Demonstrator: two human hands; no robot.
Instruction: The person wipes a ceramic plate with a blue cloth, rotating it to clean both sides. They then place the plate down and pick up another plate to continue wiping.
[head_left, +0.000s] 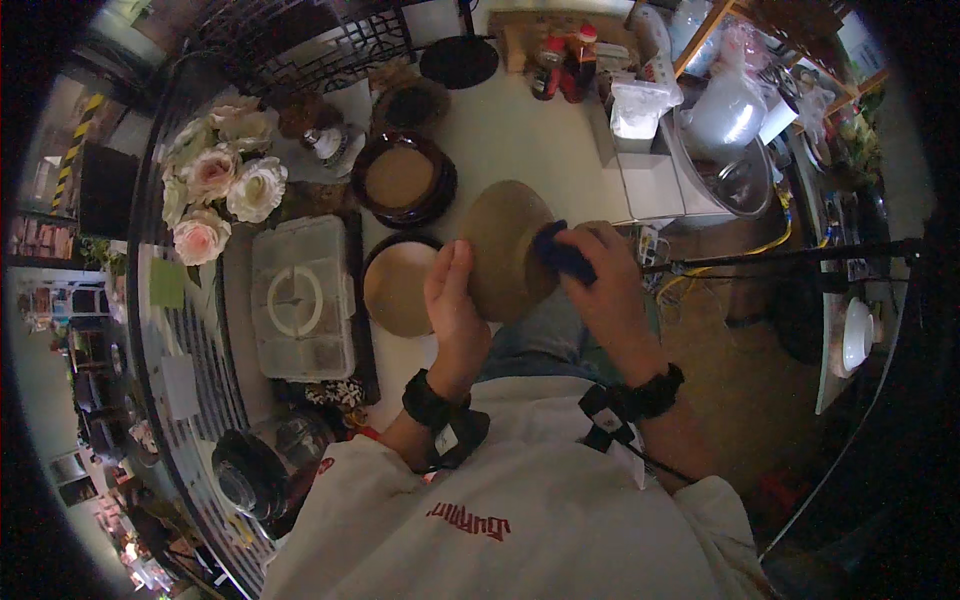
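Note:
An olive-brown bowl (506, 251) is held tilted over the table's near edge, in front of my lap. My left hand (456, 300) grips its left side, with the fingers along the rim. Pressed to the bowl's right side is a dark blue cloth or sponge (566, 253), pinched in the fingers of my right hand (609, 270). Just left of my left hand lies a round dish with a tan inside (401, 289) and a dark rim. Beyond it stands a glossy dark-brown dish (401, 176), also tan inside. Black bands circle both wrists.
At left are a clear compartment box (304, 300) and artificial roses (225, 176). Red-capped bottles (566, 67) stand at the back. To the right, a metal basin (731, 180) holds plastic-wrapped items near a white box (649, 187). A black bar (780, 257) crosses at right.

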